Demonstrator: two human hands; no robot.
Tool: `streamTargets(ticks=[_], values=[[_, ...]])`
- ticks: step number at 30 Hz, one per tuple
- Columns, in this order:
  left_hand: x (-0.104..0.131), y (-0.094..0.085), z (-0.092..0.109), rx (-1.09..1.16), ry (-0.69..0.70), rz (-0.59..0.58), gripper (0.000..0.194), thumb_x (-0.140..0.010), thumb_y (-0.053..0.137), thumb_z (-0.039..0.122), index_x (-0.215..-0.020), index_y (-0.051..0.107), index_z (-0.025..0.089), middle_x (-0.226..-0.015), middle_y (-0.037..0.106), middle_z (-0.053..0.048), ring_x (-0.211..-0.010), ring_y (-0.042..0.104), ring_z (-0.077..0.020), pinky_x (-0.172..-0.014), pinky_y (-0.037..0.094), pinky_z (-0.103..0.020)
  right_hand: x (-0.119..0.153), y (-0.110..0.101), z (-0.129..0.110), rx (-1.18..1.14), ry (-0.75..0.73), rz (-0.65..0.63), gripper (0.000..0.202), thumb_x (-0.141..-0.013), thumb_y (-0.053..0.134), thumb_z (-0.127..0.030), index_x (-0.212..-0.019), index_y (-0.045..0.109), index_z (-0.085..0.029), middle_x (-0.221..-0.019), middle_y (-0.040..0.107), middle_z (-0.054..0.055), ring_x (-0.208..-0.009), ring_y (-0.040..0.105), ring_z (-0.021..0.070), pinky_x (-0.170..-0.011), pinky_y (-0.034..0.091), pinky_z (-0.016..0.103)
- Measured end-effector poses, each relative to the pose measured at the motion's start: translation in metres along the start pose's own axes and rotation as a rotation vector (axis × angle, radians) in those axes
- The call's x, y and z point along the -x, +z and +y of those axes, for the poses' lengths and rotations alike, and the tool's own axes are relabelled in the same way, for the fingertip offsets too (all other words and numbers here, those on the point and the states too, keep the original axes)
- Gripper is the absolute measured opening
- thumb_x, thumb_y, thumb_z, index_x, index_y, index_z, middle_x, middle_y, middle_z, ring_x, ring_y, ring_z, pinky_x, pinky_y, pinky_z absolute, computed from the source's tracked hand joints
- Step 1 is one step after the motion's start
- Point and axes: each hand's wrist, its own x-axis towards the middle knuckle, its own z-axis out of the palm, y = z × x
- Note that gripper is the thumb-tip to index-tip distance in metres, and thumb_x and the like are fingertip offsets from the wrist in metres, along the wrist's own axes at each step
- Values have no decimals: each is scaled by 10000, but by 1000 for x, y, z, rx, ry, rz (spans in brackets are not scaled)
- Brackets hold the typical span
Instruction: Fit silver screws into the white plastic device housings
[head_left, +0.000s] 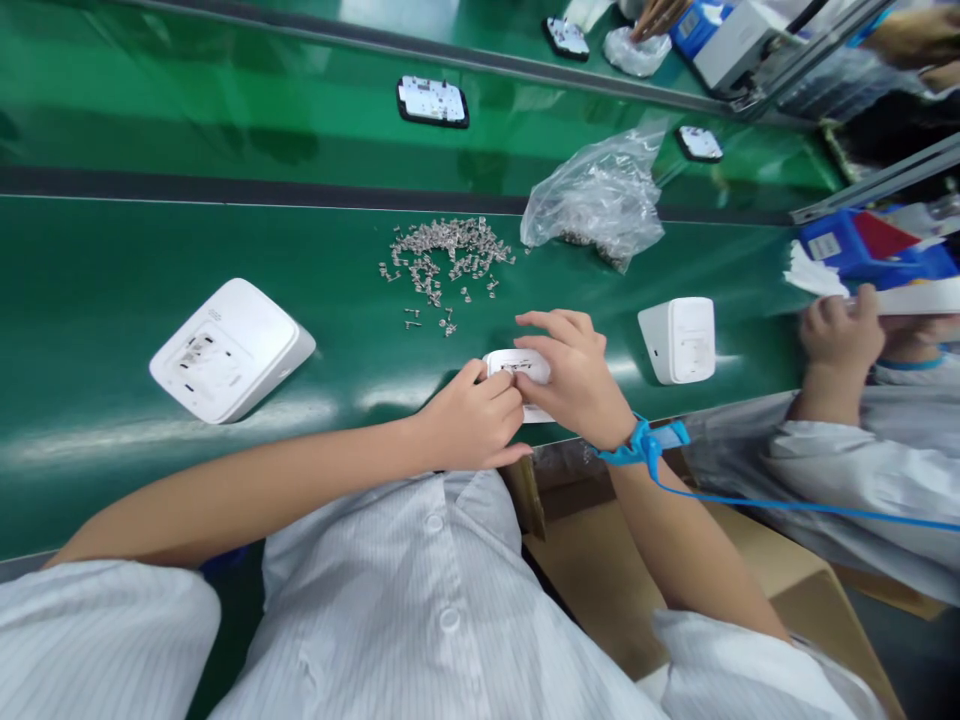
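A white plastic housing [534, 367] with dark slots in its face stands at the bench's front edge, partly covered by both my hands. My left hand [480, 415] is closed against its left side, fingers curled over the face. From the right, my right hand [574, 375] holds the same housing, its thumb low on the face and its fingers arched over the top. Whether a small part sits between the fingertips, I cannot make out. Beyond the hands lies a loose heap of small metal pieces [454, 245].
Similar white housings stand at left [240, 345] and right [691, 340]. A clear plastic bag [607, 195] of metal parts lies behind. Circuit-board units [433, 101] rest on the green line beyond. A co-worker's hand [844, 335] is at right. A blue wrist strap [641, 442] trails a cord rightward.
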Motion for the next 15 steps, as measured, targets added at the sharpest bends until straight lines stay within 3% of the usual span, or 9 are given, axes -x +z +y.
streamTargets(ticks=[5,8,11,15], values=[[-2,0,-2,21,-11,-21,520,-977,466,578,-949,701,115,-940,667,-109,-949,557,-266,-772,326,-426,-2,12,9,-45,48,46,202,-831,629,-244,-1015,692,-190,-1312,626,109,-1233,475,373,-963,427,566],[-2,-1,-2,20,-21,-38,514,-973,476,583,-913,697,123,-916,663,-102,-943,558,-259,-778,331,-430,-5,8,5,-75,35,51,199,-847,623,-248,-1024,687,-183,-1293,635,122,-1237,485,385,-970,438,593],[7,-9,2,1,-5,-60,488,-990,472,567,-922,700,141,-961,673,-108,-979,563,-260,-788,343,-430,-4,-18,-20,-200,-73,73,194,-897,618,-252,-1072,677,-193,-1233,655,131,-1179,550,367,-930,483,572],[40,-30,18,-58,-81,-96,503,-987,477,608,-944,687,152,-1065,676,-120,-1046,565,-281,-800,371,-417,24,-73,-66,-681,-369,-23,152,-964,579,-195,-1061,672,-267,-979,692,53,-911,668,228,-775,571,388]])
